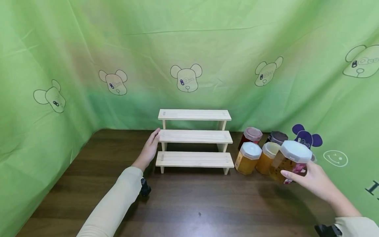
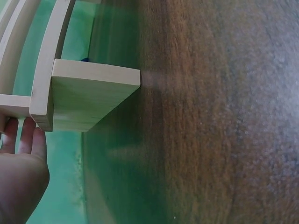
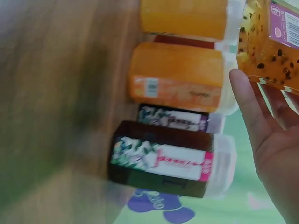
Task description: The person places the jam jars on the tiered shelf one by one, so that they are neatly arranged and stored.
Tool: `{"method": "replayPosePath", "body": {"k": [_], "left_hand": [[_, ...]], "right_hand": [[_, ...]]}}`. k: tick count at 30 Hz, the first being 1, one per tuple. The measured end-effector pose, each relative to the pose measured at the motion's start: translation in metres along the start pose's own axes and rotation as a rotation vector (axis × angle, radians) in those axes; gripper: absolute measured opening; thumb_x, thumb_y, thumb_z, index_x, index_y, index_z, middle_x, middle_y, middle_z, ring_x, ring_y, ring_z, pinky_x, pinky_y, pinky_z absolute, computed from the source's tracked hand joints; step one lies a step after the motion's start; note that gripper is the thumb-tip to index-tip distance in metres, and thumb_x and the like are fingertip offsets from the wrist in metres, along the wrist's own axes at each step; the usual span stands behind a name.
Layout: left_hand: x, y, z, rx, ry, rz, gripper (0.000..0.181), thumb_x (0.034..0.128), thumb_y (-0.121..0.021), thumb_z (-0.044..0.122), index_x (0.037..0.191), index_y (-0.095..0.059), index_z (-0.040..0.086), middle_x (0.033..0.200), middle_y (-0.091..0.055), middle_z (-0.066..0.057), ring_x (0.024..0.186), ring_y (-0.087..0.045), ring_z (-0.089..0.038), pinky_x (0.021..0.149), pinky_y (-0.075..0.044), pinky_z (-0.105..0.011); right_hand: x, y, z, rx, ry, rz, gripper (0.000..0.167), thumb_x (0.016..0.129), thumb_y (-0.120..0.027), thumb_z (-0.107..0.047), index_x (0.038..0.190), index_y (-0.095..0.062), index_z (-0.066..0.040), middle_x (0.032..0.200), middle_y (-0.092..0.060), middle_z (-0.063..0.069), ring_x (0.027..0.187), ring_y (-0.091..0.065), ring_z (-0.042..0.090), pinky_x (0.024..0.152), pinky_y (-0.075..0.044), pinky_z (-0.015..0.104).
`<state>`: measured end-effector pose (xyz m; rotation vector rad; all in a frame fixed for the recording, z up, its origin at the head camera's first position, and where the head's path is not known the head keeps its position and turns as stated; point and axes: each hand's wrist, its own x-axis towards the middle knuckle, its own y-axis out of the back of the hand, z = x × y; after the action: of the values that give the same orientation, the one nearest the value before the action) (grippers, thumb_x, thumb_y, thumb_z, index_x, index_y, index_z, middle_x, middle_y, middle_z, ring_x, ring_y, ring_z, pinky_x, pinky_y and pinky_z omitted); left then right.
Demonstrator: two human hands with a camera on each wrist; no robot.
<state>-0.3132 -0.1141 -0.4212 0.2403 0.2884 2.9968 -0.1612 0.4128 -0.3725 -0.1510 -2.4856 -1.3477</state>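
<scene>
A pale wooden three-step stand [image 1: 193,136] is on the dark table. My left hand [image 1: 148,149] rests against the stand's left end, at the middle step. In the left wrist view the fingers [image 2: 39,144] of that hand touch the board ends, extended rather than wrapped round them. My right hand [image 1: 316,179] grips an octagonal jar [image 1: 284,164] with a white lid, raised off the table. Dark seeds in amber contents and a purple label show on this jar in the right wrist view. Just left of it stand jars of orange contents, one a white-lidded jar [image 1: 248,158].
Behind the front jars stand a dark-red jar [image 1: 251,134] with a pinkish lid and a dark-lidded jar [image 1: 277,137]. The right wrist view also shows a dark brown jar [image 3: 163,158] with a floral label. Green cloth [image 1: 189,42] with bear-head drawings borders the table [image 1: 189,204].
</scene>
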Motion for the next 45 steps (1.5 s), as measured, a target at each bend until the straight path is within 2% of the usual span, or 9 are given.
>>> {"method": "replayPosePath", "body": {"k": [3, 11, 17, 24, 26, 35, 38, 41, 45], "left_hand": [[0.000, 0.000, -0.001, 0.001, 0.007, 0.004, 0.051, 0.1119, -0.031, 0.032, 0.160, -0.025, 0.017, 0.164, -0.022, -0.008, 0.149, -0.022, -0.028, 0.118, -0.023, -0.048], [-0.001, 0.001, -0.002, 0.009, -0.004, 0.014, 0.050, 0.1121, -0.030, 0.031, 0.160, -0.025, 0.017, 0.164, -0.023, -0.008, 0.149, -0.022, -0.028, 0.118, -0.023, -0.048], [-0.002, 0.002, -0.001, 0.023, -0.008, 0.024, 0.050, 0.1122, -0.030, 0.030, 0.160, -0.025, 0.016, 0.164, -0.023, -0.007, 0.149, -0.021, -0.026, 0.119, -0.021, -0.048], [-0.003, 0.002, 0.001, 0.022, -0.003, 0.024, 0.050, 0.1121, -0.030, 0.028, 0.160, -0.025, 0.015, 0.164, -0.022, -0.007, 0.150, -0.018, -0.025, 0.120, -0.017, -0.048], [-0.002, 0.001, 0.000, 0.023, -0.008, 0.025, 0.051, 0.1121, -0.030, 0.028, 0.160, -0.025, 0.015, 0.164, -0.022, -0.007, 0.150, -0.017, -0.025, 0.120, -0.017, -0.049], [0.002, 0.001, -0.004, 0.003, -0.011, 0.026, 0.051, 0.1118, -0.031, 0.031, 0.160, -0.025, 0.016, 0.164, -0.022, -0.007, 0.150, -0.018, -0.026, 0.120, -0.019, -0.049], [0.002, 0.000, -0.005, 0.004, -0.008, 0.027, 0.051, 0.1119, -0.031, 0.031, 0.160, -0.026, 0.018, 0.164, -0.022, -0.006, 0.150, -0.018, -0.026, 0.120, -0.019, -0.048], [0.002, -0.001, -0.004, 0.001, -0.003, 0.027, 0.050, 0.1119, -0.031, 0.030, 0.160, -0.027, 0.018, 0.164, -0.023, -0.006, 0.150, -0.020, -0.025, 0.119, -0.021, -0.046], [0.001, -0.002, -0.002, -0.001, -0.004, 0.034, 0.050, 0.1119, -0.031, 0.029, 0.160, -0.027, 0.018, 0.164, -0.024, -0.007, 0.149, -0.020, -0.025, 0.119, -0.021, -0.046]], "right_hand": [[0.005, 0.002, -0.005, 0.009, 0.003, 0.002, 0.069, 0.084, -0.081, -0.022, 0.136, -0.046, 0.008, 0.103, -0.064, 0.026, 0.084, -0.048, -0.010, 0.065, -0.046, 0.022], [0.019, 0.000, -0.024, 0.076, 0.067, 0.050, 0.066, 0.083, -0.082, -0.015, 0.137, -0.048, 0.003, 0.103, -0.063, 0.019, 0.082, -0.052, -0.006, 0.063, -0.047, 0.019], [0.032, -0.006, -0.042, 0.087, 0.104, 0.078, 0.062, 0.081, -0.084, -0.015, 0.132, -0.052, 0.002, 0.092, -0.064, 0.014, 0.077, -0.054, -0.003, 0.062, -0.046, 0.016], [0.048, -0.015, -0.059, 0.168, 0.123, 0.039, 0.066, 0.084, -0.081, -0.011, 0.139, -0.047, 0.003, 0.117, -0.061, 0.026, 0.092, -0.051, -0.011, 0.071, -0.048, 0.012], [0.053, -0.018, -0.066, 0.170, 0.124, 0.028, 0.065, 0.085, -0.081, -0.013, 0.139, -0.048, 0.002, 0.116, -0.062, 0.026, 0.091, -0.052, -0.010, 0.071, -0.050, 0.014], [0.079, -0.035, -0.095, 0.188, 0.124, -0.013, 0.066, 0.088, -0.079, -0.025, 0.141, -0.047, -0.001, 0.119, -0.063, 0.023, 0.104, -0.060, 0.031, 0.079, -0.051, 0.027], [0.087, -0.042, -0.104, 0.232, 0.120, -0.031, 0.067, 0.089, -0.078, -0.025, 0.143, -0.045, -0.002, 0.118, -0.062, 0.022, 0.103, -0.059, 0.030, 0.079, -0.051, 0.029], [0.095, -0.051, -0.113, 0.285, 0.133, -0.032, 0.064, 0.089, -0.078, -0.021, 0.141, -0.047, -0.001, 0.110, -0.062, 0.020, 0.095, -0.060, 0.025, 0.075, -0.052, 0.023], [0.108, -0.063, -0.124, 0.338, 0.162, -0.035, 0.063, 0.089, -0.078, -0.020, 0.141, -0.046, -0.002, 0.113, -0.061, 0.019, 0.097, -0.058, 0.022, 0.076, -0.051, 0.020]]}}
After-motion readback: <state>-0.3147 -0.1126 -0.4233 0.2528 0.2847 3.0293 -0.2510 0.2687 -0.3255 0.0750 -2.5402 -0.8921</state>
